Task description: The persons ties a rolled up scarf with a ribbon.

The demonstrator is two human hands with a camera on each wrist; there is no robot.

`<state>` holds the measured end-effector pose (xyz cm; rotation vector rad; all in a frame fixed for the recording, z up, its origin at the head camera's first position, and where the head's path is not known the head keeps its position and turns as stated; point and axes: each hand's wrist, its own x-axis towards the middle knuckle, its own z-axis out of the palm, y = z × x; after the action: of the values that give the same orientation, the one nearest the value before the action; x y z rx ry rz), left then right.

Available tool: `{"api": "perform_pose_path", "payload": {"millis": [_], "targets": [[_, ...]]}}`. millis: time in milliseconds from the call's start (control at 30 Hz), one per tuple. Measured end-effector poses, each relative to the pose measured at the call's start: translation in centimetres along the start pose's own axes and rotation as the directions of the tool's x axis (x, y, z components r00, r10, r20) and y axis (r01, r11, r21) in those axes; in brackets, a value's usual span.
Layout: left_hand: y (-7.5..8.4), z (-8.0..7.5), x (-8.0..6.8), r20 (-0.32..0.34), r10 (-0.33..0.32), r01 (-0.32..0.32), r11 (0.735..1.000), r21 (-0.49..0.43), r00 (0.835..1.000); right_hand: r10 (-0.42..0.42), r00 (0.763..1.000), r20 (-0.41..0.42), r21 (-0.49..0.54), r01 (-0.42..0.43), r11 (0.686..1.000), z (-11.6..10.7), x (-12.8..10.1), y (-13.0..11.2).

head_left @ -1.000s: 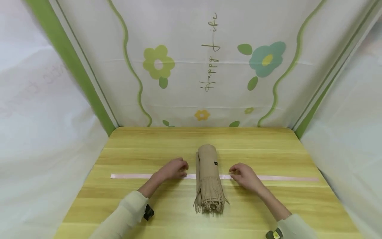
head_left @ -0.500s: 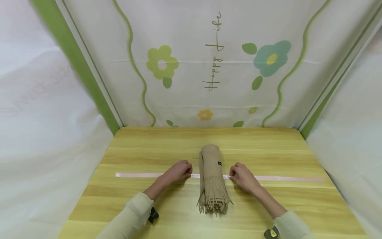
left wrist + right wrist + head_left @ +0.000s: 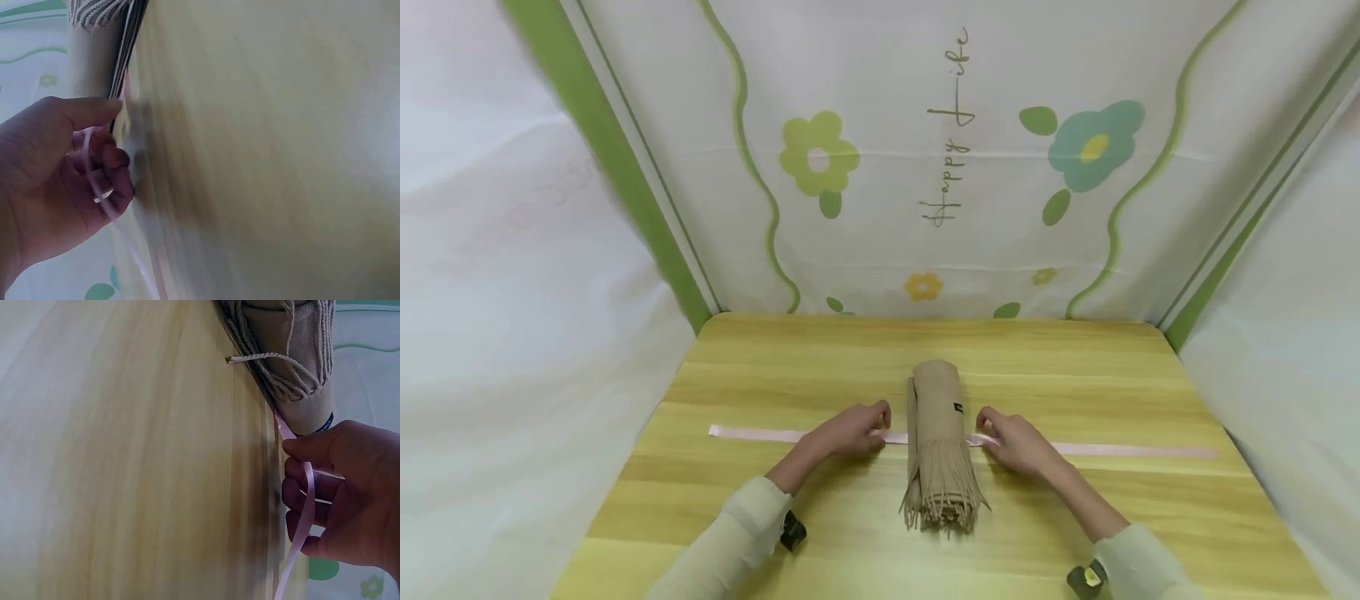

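A rolled beige scarf point(image 3: 938, 417) with a fringed near end and a small black label lies on the table. Under it runs a long pink ribbon point(image 3: 752, 433), stretching out to both sides. Left of the scarf, my left hand point(image 3: 852, 429) pinches the ribbon between thumb and fingers; in the left wrist view the ribbon point(image 3: 94, 172) passes across the curled fingers. On the other side, my right hand point(image 3: 1018, 442) pinches the ribbon close to the scarf. The right wrist view shows this ribbon point(image 3: 306, 506) lifted along the fingers. Beneath the scarf the ribbon's middle is hidden.
The wooden table point(image 3: 820, 358) ends at a white curtain point(image 3: 880, 233) printed with flowers and lettering. More white sheets hang at the left and right. A dark wrist device point(image 3: 792, 531) shows at the left sleeve, and another point(image 3: 1086, 577) at the right.
Both hands have closed their fingers on the ribbon on either side of the scarf and raised it slightly. The scarf stays in place while the head view shifts a little.
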<state>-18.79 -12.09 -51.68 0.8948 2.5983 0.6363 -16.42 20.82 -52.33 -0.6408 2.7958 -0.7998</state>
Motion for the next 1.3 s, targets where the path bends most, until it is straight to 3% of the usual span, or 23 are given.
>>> {"api": "perform_pose_path", "payload": {"millis": [200,367,567,733,867,1200,1300], "targets": [[-0.1,-0.2,-0.2,-0.082,0.001,0.005,0.998,0.066,0.997,-0.001,1.0,-0.019,-0.016,0.001,1.0,-0.1,0.3,0.2],[0.0,0.2,-0.3,-0.115,-0.002,0.007,0.999,0.045,0.993,0.062,0.998,-0.015,0.037,-0.061,0.997,-0.1,-0.5,0.6],[-0.2,-0.1,-0.5,-0.07,-0.022,0.014,0.994,-0.109,0.997,0.048,0.996,0.069,0.115,-0.055,0.992,-0.8,-1.1,1.4],[-1.1,-0.5,-1.3,-0.055,-0.031,0.016,0.966,-0.257,0.998,0.034,0.991,0.13,0.213,-0.062,0.975,-1.6,-0.7,1.5],[-1.6,-0.9,-1.8,-0.063,-0.04,0.014,0.933,-0.359,0.997,-0.015,0.981,0.193,0.368,-0.059,0.928,-1.9,-0.3,1.5],[-1.3,-1.0,-1.8,-0.047,-0.027,-0.002,0.852,-0.523,0.999,-0.127,0.946,0.298,0.693,-0.123,0.71,-2.0,0.0,1.9],[-1.0,-0.9,-1.6,-0.058,-0.03,-0.007,0.835,-0.551,0.998,-0.15,0.946,0.287,0.734,-0.116,0.669,-2.2,-0.2,2.0]]}}
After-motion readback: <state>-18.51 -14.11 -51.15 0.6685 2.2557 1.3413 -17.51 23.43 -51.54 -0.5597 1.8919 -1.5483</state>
